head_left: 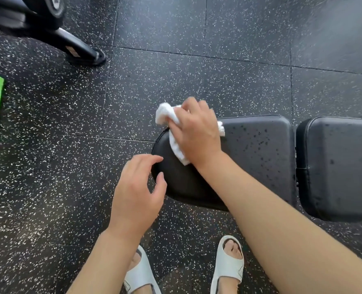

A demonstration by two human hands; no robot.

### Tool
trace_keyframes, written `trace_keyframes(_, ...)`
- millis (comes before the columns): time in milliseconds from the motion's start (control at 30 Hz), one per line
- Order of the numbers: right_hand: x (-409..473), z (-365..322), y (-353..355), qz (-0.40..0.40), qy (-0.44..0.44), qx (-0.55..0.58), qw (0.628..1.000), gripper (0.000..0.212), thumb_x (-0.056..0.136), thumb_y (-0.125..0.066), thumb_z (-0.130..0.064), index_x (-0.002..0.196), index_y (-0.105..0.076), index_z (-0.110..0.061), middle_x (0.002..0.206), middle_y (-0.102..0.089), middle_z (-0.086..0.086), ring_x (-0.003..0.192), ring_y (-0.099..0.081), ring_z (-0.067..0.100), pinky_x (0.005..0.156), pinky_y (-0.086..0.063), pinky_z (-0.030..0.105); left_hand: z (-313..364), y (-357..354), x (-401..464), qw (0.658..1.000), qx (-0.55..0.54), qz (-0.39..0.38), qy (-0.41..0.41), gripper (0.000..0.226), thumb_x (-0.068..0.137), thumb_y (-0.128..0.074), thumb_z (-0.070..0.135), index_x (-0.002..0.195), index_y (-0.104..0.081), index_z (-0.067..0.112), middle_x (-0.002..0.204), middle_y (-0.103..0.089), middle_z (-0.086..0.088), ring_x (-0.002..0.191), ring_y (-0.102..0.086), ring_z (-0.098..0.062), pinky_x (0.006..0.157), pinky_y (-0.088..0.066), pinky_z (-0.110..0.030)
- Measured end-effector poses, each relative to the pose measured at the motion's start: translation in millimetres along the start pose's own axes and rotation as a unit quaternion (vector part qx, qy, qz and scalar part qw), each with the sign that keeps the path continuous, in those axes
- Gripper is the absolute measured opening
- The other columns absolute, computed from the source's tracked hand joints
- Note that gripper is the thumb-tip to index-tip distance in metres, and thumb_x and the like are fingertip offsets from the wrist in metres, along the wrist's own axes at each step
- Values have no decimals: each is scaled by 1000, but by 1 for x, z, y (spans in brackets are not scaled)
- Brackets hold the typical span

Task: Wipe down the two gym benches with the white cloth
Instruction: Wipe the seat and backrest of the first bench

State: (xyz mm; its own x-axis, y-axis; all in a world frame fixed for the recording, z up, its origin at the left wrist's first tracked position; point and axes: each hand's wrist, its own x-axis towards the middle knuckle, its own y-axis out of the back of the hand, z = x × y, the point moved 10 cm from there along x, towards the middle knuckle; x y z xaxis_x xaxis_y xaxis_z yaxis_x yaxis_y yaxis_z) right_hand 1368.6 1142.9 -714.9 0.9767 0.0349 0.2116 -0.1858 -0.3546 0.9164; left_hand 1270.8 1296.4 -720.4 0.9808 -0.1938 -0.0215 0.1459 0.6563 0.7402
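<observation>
**Wiping the narrow end of the seat pad, cloth bunched up in the right hand**

The person's right hand [197, 132] has the white cloth [165, 115] scrunched under the palm with fingers curled over it, pressing it onto the rounded end of the seat pad [256, 158]. A wad of cloth sticks out past the fingers on the far side and a flap trails toward the wrist. The left hand [136, 194] hovers just beside the pad's near edge, fingers loosely spread and holding nothing; whether a fingertip actually touches the pad is hard to tell from up here.

Handling-wise, the cloth looks light, soft and floppy, so it probably takes whatever shape the hand gives it. Bunched grip plus flat palm pressure seems the sensible hold, since loose corners would likely just drag. The padding looks like smooth black vinyl with dark speckles, maybe droplets, so the cloth should glide easily.

The bench runs left to right across the view: tapered seat end pointing left, then a gap, then the back pad [341, 166] carrying on off the right edge. Long strokes would go along that axis.

Around it: speckled rubber floor [197, 49], white sandals [229, 266] below, and a black equipment leg [78, 47] top left.
</observation>
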Motion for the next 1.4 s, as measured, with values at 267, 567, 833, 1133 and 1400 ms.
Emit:
trace_keyframes(267,-94,2,22,0,15,47,999,26,100,-66,-27,121,-73,-13,114,-67,6,85,-52,31,71,-41,44,-2,2,6,1000,18,-19,10,32,94,-67,12,126,-67,13,125,-61,3,119,-59,-21,105,-42,-21)
trace_keyframes(567,-114,22,36,5,17,21,1000,20,95,-72,-23,113,-77,-14,109,-69,6,80,-53,29,67,-42,43,-3,-15,9,999,41,1,10,40,94,-74,18,134,-67,15,133,-56,4,113,-51,-22,103,-30,-9)
trace_keyframes(833,-11,11,10,8,-42,0,999,23,96,-60,-33,97,-72,-13,102,-63,8,89,-55,32,70,-40,43,-5,-20,5,998,34,45,12,38,100,-65,24,136,-67,14,140,-57,0,121,-52,-26,111,-29,-17)
trace_keyframes(1133,-80,41,34,-12,47,-3,999,28,87,-78,-23,112,-75,-12,107,-68,10,82,-58,36,67,-46,46,-7,-26,-8,995,9,97,32,32,102,-61,18,132,-68,8,145,-60,-3,129,-55,-28,116,-32,-26)
trace_keyframes(1400,-26,19,15,6,-61,-8,998,19,90,-67,-31,99,-73,-15,105,-64,9,91,-56,34,72,-38,43,-12,-28,-14,988,-54,136,40,38,102,-63,17,139,-61,9,146,-60,1,131,-56,-21,106,-50,-50)
